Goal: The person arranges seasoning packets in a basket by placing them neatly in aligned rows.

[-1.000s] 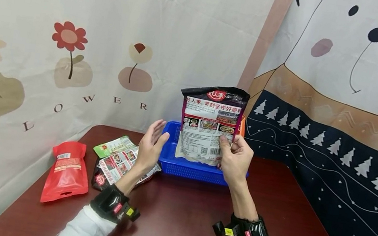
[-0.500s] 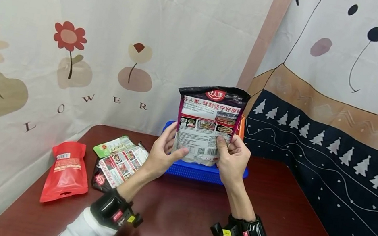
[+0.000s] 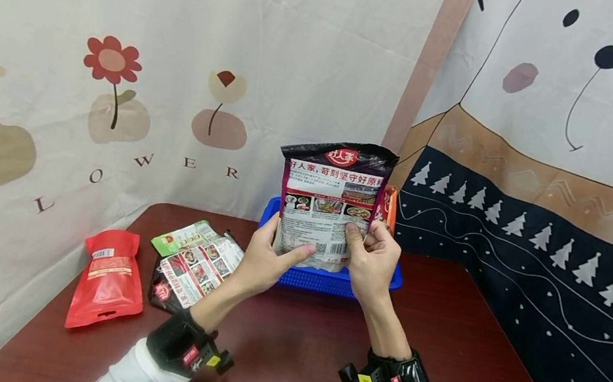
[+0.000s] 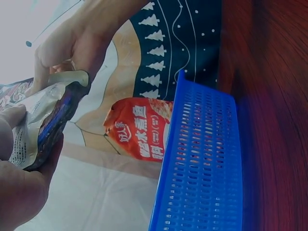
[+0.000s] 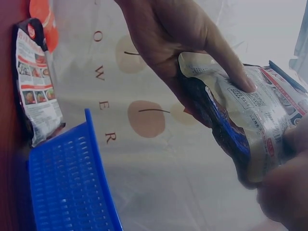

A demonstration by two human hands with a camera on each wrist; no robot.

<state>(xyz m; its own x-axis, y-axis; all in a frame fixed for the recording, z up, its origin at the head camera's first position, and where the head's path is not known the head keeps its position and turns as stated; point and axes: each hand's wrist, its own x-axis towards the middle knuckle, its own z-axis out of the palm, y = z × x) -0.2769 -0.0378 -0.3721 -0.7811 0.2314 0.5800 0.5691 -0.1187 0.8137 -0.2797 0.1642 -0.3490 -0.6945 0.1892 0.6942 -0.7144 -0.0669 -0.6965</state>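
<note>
A black-topped seasoning packet (image 3: 328, 207) is held upright in front of the blue basket, its printed back toward the head camera. My left hand (image 3: 267, 258) grips its lower left side, thumb across the front and fingers behind. On the lower right edge, my right hand (image 3: 374, 260) pinches it between thumb and curled fingers. The left wrist view shows the packet's dark underside (image 4: 60, 113) between both hands. Behind it, the blue basket (image 3: 322, 282) stands on the table, with an orange packet (image 4: 139, 127) upright inside.
A red pouch (image 3: 110, 280) lies at the table's left. Beside it, a packet with food pictures (image 3: 202, 268) overlaps a green packet (image 3: 180, 237). The brown table (image 3: 281, 359) meets printed curtains at the back and right.
My left hand has moved right from beside the packet and taken hold of its lower left side. The packet has shifted slightly left, with my right hand still gripping it.
</note>
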